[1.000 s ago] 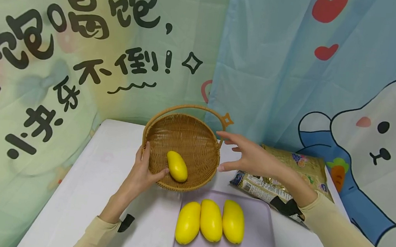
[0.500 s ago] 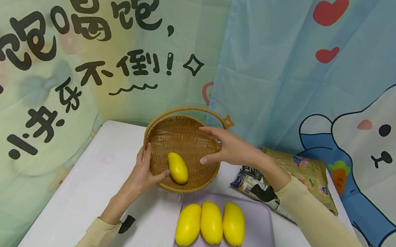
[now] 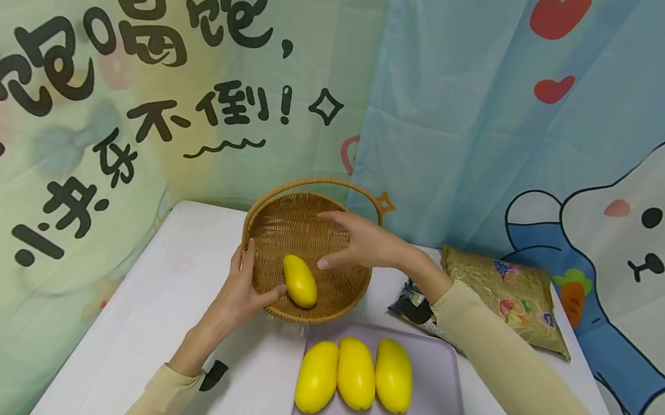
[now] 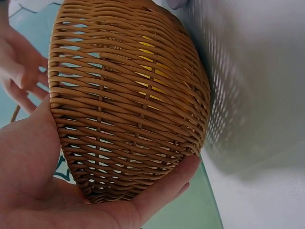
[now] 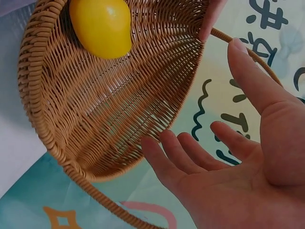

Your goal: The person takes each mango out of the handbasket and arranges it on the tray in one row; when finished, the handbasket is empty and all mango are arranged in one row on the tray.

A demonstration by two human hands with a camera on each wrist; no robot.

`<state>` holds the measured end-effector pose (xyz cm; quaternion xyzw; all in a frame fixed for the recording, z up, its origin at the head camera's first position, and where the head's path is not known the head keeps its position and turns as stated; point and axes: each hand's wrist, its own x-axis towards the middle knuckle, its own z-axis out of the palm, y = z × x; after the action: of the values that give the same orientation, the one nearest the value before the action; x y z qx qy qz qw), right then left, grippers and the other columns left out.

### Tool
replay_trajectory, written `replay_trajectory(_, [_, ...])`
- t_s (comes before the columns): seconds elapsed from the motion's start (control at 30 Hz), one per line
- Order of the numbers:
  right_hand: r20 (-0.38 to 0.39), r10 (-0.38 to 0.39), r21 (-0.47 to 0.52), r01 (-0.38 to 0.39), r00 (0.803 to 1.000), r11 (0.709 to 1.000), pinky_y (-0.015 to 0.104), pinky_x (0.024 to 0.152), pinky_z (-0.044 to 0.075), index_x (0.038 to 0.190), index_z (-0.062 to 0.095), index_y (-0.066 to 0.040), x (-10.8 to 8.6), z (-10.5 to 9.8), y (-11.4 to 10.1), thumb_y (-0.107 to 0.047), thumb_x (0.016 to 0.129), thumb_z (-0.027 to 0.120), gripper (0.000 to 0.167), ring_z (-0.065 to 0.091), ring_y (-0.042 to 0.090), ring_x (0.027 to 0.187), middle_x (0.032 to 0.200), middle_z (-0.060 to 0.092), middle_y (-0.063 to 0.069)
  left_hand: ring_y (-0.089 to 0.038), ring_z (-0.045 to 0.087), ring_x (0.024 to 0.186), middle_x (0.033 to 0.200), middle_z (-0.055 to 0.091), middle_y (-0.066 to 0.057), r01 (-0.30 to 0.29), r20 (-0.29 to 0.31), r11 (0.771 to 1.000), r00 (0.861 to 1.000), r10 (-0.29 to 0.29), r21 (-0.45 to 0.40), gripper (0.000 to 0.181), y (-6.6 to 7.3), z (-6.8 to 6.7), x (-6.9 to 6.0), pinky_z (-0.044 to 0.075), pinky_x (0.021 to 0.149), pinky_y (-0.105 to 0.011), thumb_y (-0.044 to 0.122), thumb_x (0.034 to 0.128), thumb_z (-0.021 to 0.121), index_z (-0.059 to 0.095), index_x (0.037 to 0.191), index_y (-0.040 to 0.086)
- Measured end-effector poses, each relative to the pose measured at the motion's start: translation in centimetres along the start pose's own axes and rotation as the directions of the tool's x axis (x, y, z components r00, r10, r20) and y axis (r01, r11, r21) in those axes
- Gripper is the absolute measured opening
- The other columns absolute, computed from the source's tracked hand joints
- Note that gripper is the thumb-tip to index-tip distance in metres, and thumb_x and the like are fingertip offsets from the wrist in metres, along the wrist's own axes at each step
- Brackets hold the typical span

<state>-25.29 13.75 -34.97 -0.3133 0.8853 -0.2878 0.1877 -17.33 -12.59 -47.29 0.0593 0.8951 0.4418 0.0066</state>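
A brown wicker basket [image 3: 273,225] with an arched handle is tilted so that its inside faces me. One yellow mango [image 3: 300,281] lies low in it and also shows through the weave in the left wrist view. My left hand [image 3: 244,292] grips the basket's left side, its thumb near the front rim beside the mango. Over the basket's mouth, my right hand [image 3: 365,241] is spread, thumb apart from the fingers, with nothing held. Its thumb tip is a little right of the mango. In the right wrist view the palm [image 5: 228,195] and relaxed fingers face the basket.
A lilac tray [image 3: 438,391] in front of the basket bears three more yellow mangoes [image 3: 356,373] side by side. Gold and dark packets [image 3: 504,297] lie at the right, partly behind my right forearm. A printed curtain [image 3: 432,110] hangs behind the white table [image 3: 191,241].
My right hand has moved left from beside the basket's right rim to over its inside, nearer the mango. My left hand and the basket have hardly moved.
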Motion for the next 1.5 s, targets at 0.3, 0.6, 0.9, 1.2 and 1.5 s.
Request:
replay_trajectory(0.3, [0.057, 0.022, 0.002, -0.022, 0.998, 1.0, 0.052, 0.114, 0.041, 0.16, 0.03, -0.011, 2.0, 0.9, 0.4, -0.038, 0.086, 0.082, 0.094, 0.042, 0.038, 0.144, 0.164, 0.034, 0.01, -0.054, 0.039, 0.14, 0.166, -0.004, -0.028, -0.001, 0.004, 1.0, 1.0, 0.001, -0.003, 0.113, 0.1, -0.2, 0.1, 0.041, 0.111, -0.06, 0.041, 0.0895, 0.077, -0.002, 0.163, 0.006])
replay_trajectory(0.6, [0.155, 0.09, -0.083, -0.078, 0.984, 0.993, 0.049, 0.121, 0.033, 0.161, 0.025, -0.008, 3.9, 2.6, 0.8, -0.037, 0.087, 0.081, 0.097, 0.034, 0.033, 0.15, 0.164, 0.033, 0.015, -0.055, 0.038, 0.14, 0.166, -0.005, -0.03, -0.007, 0.004, 1.0, 1.0, 0.007, 0.0, 0.113, 0.1, -0.2, 0.1, 0.041, 0.111, -0.06, 0.038, 0.0905, 0.076, -0.003, 0.163, 0.005])
replay_trajectory(0.9, [0.217, 0.141, -0.117, -0.118, 0.966, 0.986, 0.048, 0.123, 0.028, 0.161, 0.024, -0.007, 4.9, 3.7, 0.9, -0.027, 0.087, 0.082, 0.096, 0.03, 0.032, 0.152, 0.166, 0.029, 0.015, -0.055, 0.038, 0.14, 0.166, -0.005, -0.029, -0.011, -0.009, 1.0, 1.0, 0.011, -0.01, 0.113, 0.0, 0.0, 0.1, 0.041, 0.111, -0.06, 0.037, 0.0895, 0.078, -0.002, 0.163, 0.004])
replay_trajectory(1.2, [0.256, 0.168, -0.114, -0.143, 0.952, 0.983, 0.047, 0.125, 0.024, 0.16, 0.025, -0.002, 5.8, 5.5, 1.1, -0.023, 0.086, 0.083, 0.096, 0.026, 0.033, 0.154, 0.167, 0.023, 0.017, -0.054, 0.038, 0.141, 0.166, -0.006, -0.028, -0.012, 0.002, 1.0, 1.0, 0.012, -0.013, 0.114, -0.2, 0.1, 0.0, 0.041, 0.111, -0.059, 0.04, 0.0899, 0.077, -0.004, 0.163, 0.005])
replay_trajectory(1.5, [0.282, 0.204, -0.153, -0.166, 0.938, 0.974, 0.046, 0.124, 0.027, 0.16, 0.026, -0.003, 6.3, 6.3, 1.3, -0.024, 0.088, 0.081, 0.093, 0.032, 0.032, 0.151, 0.164, 0.032, 0.015, -0.054, 0.041, 0.138, 0.166, -0.005, -0.029, -0.019, -0.012, 1.0, 1.0, 0.018, -0.004, 0.116, -0.2, 0.1, 0.0, 0.044, 0.108, -0.058, 0.039, 0.0889, 0.078, -0.004, 0.163, 0.004])
